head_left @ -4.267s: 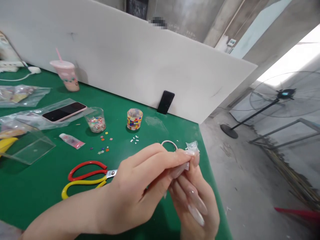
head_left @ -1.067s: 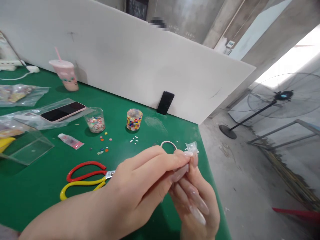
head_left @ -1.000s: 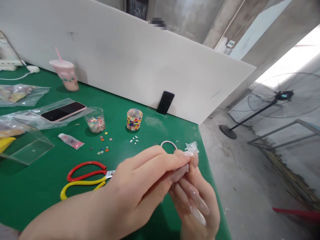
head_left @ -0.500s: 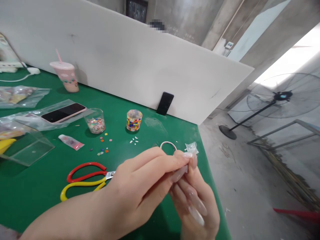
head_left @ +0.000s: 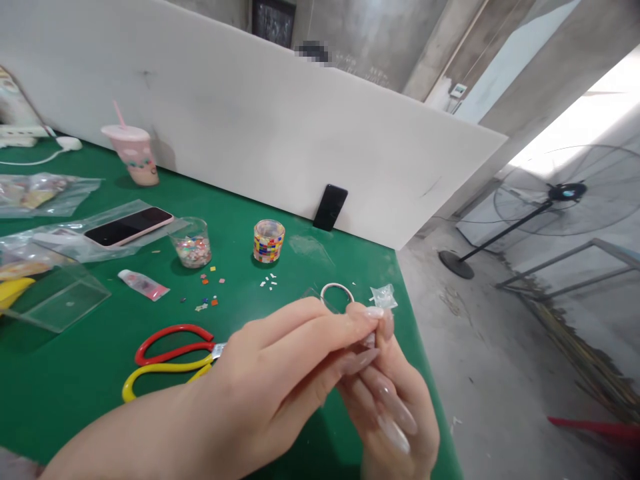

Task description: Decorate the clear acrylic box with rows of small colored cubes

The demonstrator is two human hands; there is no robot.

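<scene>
Here, two bare hands meet at their fingertips, the left hand (head_left: 280, 373) reaching in from the lower left and the right hand (head_left: 395, 393) rising on the right. Both are closed in a pinch on one small whitish piece (head_left: 369, 341), held just above the table near its right edge; the fingers cover most of it, so its shape cannot be told.

Just behind the fingertips lie one thin pale ring (head_left: 337, 285), its lower part hidden by the left hand, and one crumpled scrap of clear plastic (head_left: 384, 297). One pair of scissors with a red and a yellow handle (head_left: 175, 364) sits left of the hands, its blades blocked from sight by the left hand.

Farther out, five tiny white slips (head_left: 267, 279) lie before one small round cup covered in multicoloured blocks (head_left: 268, 243). Left of that stands one clear plastic cup (head_left: 191, 247) part-filled with mixed chips, with about nine loose coloured chips (head_left: 215, 303) (a few overlap, so the count is rough) scattered in front, and one pink-and-white squeeze tube (head_left: 144, 285) beside them.

There are two phones: a pink-edged one (head_left: 129, 227) lying on clear plastic, and a black one (head_left: 331, 207) leaning on the long white partition (head_left: 240, 120). One pink lidded tumbler with a straw (head_left: 134, 155) stands at the back left.
</scene>
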